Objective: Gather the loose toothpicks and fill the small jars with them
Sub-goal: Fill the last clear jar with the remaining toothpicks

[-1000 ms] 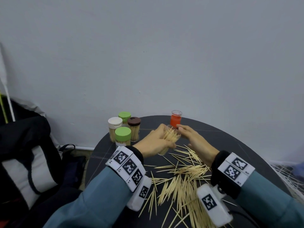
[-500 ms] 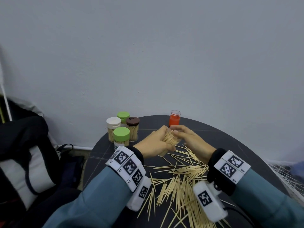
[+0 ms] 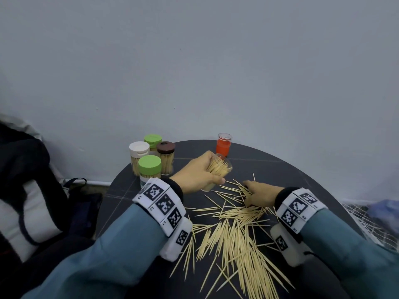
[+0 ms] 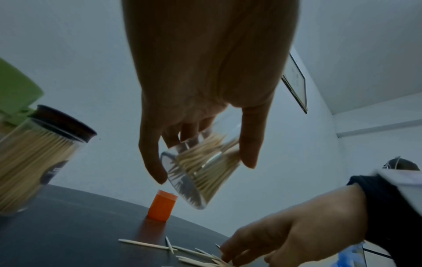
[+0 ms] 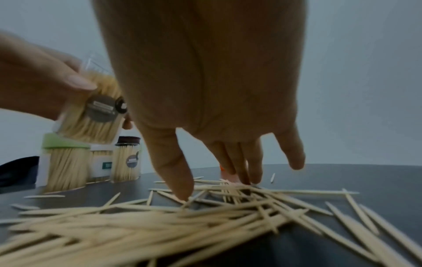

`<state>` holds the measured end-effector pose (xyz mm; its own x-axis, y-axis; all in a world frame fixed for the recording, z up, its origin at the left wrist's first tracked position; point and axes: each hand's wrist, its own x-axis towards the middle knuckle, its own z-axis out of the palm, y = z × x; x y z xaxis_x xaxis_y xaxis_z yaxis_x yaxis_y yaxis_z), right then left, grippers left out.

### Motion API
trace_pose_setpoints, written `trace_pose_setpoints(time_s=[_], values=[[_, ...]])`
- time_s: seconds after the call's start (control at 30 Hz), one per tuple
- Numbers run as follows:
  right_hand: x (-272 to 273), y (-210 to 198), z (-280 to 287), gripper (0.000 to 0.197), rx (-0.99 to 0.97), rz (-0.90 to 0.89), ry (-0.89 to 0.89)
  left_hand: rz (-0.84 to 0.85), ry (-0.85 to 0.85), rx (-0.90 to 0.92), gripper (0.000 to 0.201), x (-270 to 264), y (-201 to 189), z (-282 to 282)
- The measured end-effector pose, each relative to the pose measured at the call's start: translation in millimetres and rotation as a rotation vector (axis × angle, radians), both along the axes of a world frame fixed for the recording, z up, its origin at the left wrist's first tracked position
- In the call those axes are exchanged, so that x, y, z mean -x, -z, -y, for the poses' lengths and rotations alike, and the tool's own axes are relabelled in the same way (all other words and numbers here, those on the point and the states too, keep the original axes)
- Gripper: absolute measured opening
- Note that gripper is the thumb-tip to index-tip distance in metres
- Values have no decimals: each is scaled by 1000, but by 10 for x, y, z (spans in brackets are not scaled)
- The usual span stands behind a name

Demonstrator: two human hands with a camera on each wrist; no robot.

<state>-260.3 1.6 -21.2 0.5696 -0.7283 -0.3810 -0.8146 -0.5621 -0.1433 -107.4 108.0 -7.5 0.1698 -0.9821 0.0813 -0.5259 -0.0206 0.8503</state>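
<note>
My left hand (image 3: 213, 169) grips a clear lidless jar (image 3: 222, 167), partly filled with toothpicks and tilted with its mouth up and to the right, above the round dark table (image 3: 291, 173). From the left wrist, the jar (image 4: 200, 173) sits between thumb and fingers of that hand (image 4: 203, 162). My right hand (image 3: 246, 188) is down on the far edge of the loose toothpick pile (image 3: 237, 234). Seen from the right wrist, its (image 5: 214, 187) thumb and straight fingers touch the toothpicks (image 5: 160, 225); I see none lifted.
Several capped, filled jars stand at the table's back left: green (image 3: 150, 167), white (image 3: 139, 152), brown (image 3: 165, 154), green (image 3: 152, 140). An orange-red container (image 3: 224, 145) stands at the back. A black bag (image 3: 26, 180) lies left of the table, a wire rack (image 3: 367, 216) to the right.
My right hand left the jar's mouth and dropped to the toothpick pile on the right. My left hand kept hold of the tilted jar.
</note>
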Motion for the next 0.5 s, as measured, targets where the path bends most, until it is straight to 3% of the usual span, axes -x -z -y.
trace_pose_setpoints(time_s=[0.27, 0.5], values=[[63, 99, -92, 57, 12, 13, -126, -6, -18, 40, 35, -41, -24, -101], [176, 50, -230, 78, -32, 34, -232, 5, -14, 33, 34, 15, -46, -156]])
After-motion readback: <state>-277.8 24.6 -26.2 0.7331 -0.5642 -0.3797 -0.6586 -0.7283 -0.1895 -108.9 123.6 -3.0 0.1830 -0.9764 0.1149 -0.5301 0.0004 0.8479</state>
